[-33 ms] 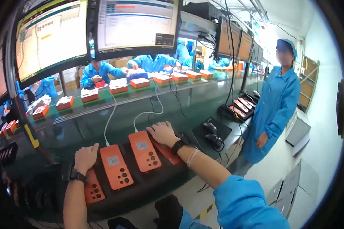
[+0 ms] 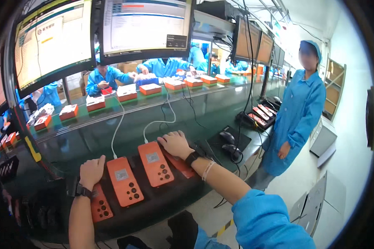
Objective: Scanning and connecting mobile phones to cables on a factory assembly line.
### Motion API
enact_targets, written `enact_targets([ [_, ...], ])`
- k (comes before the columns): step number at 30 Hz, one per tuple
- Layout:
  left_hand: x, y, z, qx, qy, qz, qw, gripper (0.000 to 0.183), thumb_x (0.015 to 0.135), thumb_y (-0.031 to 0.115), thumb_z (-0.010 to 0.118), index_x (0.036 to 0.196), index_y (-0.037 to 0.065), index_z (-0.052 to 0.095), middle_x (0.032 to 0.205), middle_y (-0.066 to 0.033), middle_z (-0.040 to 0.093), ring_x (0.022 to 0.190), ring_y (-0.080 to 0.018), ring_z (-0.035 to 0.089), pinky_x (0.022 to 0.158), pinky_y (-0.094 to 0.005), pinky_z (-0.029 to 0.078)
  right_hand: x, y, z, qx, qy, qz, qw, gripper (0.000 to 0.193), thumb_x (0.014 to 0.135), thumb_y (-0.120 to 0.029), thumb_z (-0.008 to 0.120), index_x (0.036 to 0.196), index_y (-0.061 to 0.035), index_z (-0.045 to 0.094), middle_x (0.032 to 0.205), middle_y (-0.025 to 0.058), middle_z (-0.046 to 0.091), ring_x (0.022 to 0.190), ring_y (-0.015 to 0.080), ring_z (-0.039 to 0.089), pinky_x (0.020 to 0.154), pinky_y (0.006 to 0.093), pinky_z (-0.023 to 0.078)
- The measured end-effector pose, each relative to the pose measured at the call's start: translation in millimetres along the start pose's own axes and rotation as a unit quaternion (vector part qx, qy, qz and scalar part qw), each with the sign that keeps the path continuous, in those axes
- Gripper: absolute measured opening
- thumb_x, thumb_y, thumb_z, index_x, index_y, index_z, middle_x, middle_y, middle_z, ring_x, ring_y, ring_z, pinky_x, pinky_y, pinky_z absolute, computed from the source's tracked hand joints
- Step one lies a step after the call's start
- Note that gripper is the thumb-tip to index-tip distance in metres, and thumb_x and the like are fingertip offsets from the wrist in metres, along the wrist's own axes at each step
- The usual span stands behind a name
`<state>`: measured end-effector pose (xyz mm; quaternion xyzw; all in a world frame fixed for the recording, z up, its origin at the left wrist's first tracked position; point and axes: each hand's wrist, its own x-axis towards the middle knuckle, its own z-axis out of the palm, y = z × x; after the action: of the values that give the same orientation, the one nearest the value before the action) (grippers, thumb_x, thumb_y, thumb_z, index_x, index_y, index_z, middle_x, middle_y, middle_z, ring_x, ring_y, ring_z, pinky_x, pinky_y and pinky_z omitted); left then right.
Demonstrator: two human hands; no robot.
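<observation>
Head view, two hands (image 2: 91, 171), four orange phones (image 2: 125, 182)

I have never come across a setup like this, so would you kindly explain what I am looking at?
There is no machine here: these are a person's bare hands, seen from a wide, bending camera worn on their head. Four orange phones lie back up on a dark mat. The left hand lies over the upper end of the leftmost phone, the right hand over the rightmost phone; whether either grips is hidden. White cables run to the two middle phones. Beyond stand monitors and orange boxes; a co-worker stands at the right.
</observation>
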<state>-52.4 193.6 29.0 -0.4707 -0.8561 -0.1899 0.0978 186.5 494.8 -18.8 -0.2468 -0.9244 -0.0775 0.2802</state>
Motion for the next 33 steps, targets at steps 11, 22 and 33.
enact_targets([
  [11,20.4,-7.9,14.3,0.029,0.058,-0.008,0.998,0.066,0.105,0.041,0.034,0.074,-0.005,0.070,0.078,-0.0293,0.066,0.078,-0.0462,0.066,0.075,-0.0538,0.052,5.5,-4.1,-22.3,-0.056,-0.016,-0.143,0.988,0.033,0.099,-0.023,0.046,0.126,-0.0206,0.064,0.104,0.0031,0.064,0.104,0.0258,0.060,0.095,0.0477,0.043],
  [22,25.8,-11.7,16.4,0.047,0.072,0.055,0.995,0.063,0.104,0.039,0.036,0.068,-0.003,0.068,0.071,-0.0262,0.065,0.070,-0.0465,0.064,0.071,-0.0547,0.053,24.9,0.3,-23.2,-0.011,-0.059,-0.141,0.988,0.031,0.096,-0.017,0.049,0.124,-0.0150,0.061,0.096,0.0108,0.062,0.085,0.0344,0.066,0.071,0.0476,0.053],
  [33,31.7,-2.2,5.3,0.016,0.056,0.015,0.998,0.063,0.103,0.042,0.038,0.070,0.000,0.071,0.069,-0.0254,0.065,0.069,-0.0451,0.065,0.071,-0.0526,0.054,43.0,2.5,-12.2,0.014,-0.059,-0.113,0.992,0.028,0.101,-0.032,0.046,0.114,-0.0127,0.061,0.090,0.0129,0.068,0.079,0.0368,0.067,0.066,0.0506,0.053],
])
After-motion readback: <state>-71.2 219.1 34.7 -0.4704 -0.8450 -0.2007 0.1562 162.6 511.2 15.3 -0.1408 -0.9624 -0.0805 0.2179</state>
